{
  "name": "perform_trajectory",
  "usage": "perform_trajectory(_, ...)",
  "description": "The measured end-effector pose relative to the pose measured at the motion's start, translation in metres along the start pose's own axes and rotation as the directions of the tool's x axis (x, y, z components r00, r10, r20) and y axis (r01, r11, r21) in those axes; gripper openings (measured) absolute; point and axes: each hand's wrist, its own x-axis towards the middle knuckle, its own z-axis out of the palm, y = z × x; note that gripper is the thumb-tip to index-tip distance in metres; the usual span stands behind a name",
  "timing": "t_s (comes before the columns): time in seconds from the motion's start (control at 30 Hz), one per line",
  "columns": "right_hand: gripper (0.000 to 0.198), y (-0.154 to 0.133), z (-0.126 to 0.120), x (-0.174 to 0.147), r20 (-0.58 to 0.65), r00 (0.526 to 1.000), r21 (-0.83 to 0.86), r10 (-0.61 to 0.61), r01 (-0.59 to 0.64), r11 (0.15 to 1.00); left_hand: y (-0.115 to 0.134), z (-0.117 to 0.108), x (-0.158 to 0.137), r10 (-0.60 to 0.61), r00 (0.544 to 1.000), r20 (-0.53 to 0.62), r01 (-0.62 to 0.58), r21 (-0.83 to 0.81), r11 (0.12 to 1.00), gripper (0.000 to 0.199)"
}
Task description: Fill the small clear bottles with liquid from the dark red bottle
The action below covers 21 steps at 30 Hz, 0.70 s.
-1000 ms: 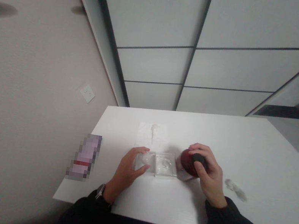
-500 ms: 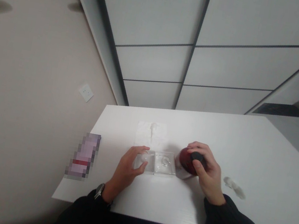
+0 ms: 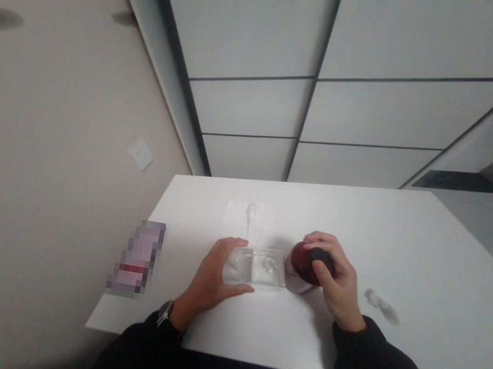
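A clear plastic box (image 3: 275, 275) with two compartments lies on the white table. My left hand (image 3: 212, 271) spans its left end, the fingers along the far side and the thumb along the near side. Something round and clear shows in the right compartment; the contents of the left one are hard to make out. Just right of the box, a dark red rounded bottle (image 3: 302, 263) with a black cap (image 3: 320, 258) stands on the table. My right hand (image 3: 341, 277) is wrapped about its top, thumb and fingers around the cap.
Behind the box, a small whitish dropper-like item (image 3: 250, 214) lies on a white tissue (image 3: 233, 219). A crumpled translucent item (image 3: 381, 306) lies to the right. On the left is a blurred purple pack (image 3: 138, 254). The table (image 3: 258, 333) meets a wall on the left.
My left hand has widened from reaching over the left compartment to spanning the box, its thumb now along the near edge. My right hand stays on the bottle.
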Motion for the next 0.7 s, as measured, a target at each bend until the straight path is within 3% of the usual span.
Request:
perform_trajectory(0.07,0.022,0.000,0.001,0.001,0.008,1.000,0.013,-0.002,0.002,1.000,-0.001,0.000,0.001,-0.029,1.000,0.012,0.029,-0.020,0.999,0.080)
perform_trajectory(0.17,0.022,0.001,0.002,0.002,0.011,1.000,0.033,0.002,-0.002,0.999,0.000,-0.001,0.003,-0.062,0.998,0.031,0.064,-0.047,0.997,0.077)
perform_trajectory(0.33,0.024,0.003,0.002,0.004,0.032,0.999,0.064,0.017,-0.019,0.998,0.009,-0.003,0.007,-0.131,0.988,0.081,0.135,-0.051,0.989,0.106)
perform_trajectory(0.47,0.029,0.004,0.002,0.004,0.049,0.998,0.099,0.042,-0.047,0.994,0.010,-0.005,-0.001,-0.159,0.982,0.104,0.163,-0.035,0.986,0.112)
perform_trajectory(0.57,0.032,0.005,0.004,0.004,0.042,0.998,0.102,0.047,-0.051,0.994,0.007,-0.016,-0.002,-0.110,0.993,0.033,0.113,-0.074,0.991,0.128)
perform_trajectory(0.63,0.032,0.006,0.005,0.004,0.044,0.998,0.099,0.050,-0.054,0.994,0.010,-0.027,0.014,-0.093,0.992,-0.088,0.083,-0.110,0.990,0.116)
perform_trajectory(0.7,0.036,0.007,0.006,0.006,0.054,0.997,0.099,0.051,-0.057,0.993,0.022,-0.038,0.044,-0.110,0.981,-0.160,0.094,-0.102,0.990,0.080)
